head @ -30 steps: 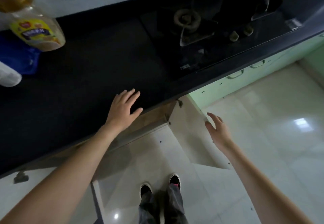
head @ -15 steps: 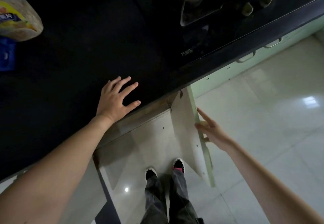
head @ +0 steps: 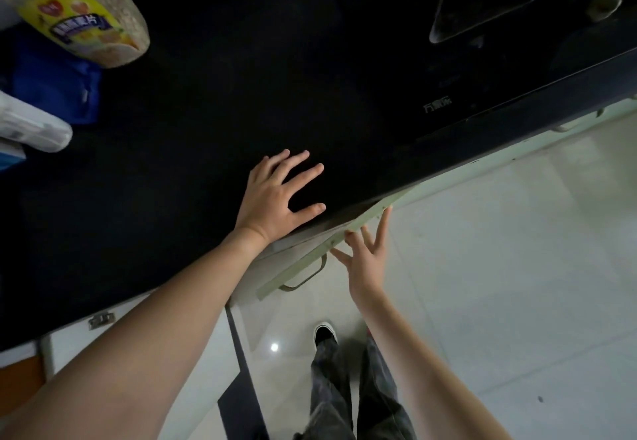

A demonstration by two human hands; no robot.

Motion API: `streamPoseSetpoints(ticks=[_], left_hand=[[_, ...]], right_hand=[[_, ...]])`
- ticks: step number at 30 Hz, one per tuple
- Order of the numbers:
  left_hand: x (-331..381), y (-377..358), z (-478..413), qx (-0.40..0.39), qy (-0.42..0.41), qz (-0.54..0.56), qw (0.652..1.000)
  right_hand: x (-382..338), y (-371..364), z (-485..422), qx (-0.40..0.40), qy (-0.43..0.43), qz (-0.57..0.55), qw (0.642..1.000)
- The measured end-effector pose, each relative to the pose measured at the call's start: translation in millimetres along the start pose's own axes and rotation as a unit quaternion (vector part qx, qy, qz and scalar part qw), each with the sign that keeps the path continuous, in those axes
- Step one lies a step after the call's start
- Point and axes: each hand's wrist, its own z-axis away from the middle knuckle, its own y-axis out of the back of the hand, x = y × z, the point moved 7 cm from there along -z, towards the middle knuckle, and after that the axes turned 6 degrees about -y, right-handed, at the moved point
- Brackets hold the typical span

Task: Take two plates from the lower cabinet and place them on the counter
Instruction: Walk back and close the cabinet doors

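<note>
No plates visible. 1 lower cabinet door (head: 312, 260) ajar, long axis near-left to far-right. Left hand (head: 275, 203) flat on counter (head: 155, 181), fingers spread; right hand (head: 367, 260) spread, fingertips touching door's top edge.

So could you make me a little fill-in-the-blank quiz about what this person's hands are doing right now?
1. The left hand lies flat on the black ____.
2. The right hand touches the pale green cabinet ____.
3. The number of plates in view is ____.

Missing words: counter; door; zero
</note>
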Motion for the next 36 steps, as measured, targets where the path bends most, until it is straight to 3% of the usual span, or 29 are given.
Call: streamPoseSetpoints(ticks=[12,22,31,33,36], left_hand=[[-1,0,0,-0.004,0.004,-0.009,1.000],[-2,-1,0,0.002,0.000,-0.012,1.000],[2,6,0,-0.009,0.014,0.024,1.000],[4,16,7,0.013,0.042,0.079,0.996],[2,40,38,0.081,0.120,0.168,0.975]], right_hand=[[-3,-20,-4,0.014,0.058,-0.017,0.998],[-5,-35,-11,0.012,0.032,-0.056,0.998],[-15,-2,11,0.056,-0.033,0.088,0.994],[-21,-6,30,0.031,-0.011,0.152,0.988],[-39,-28,61,-0.031,0.088,0.262,0.961]])
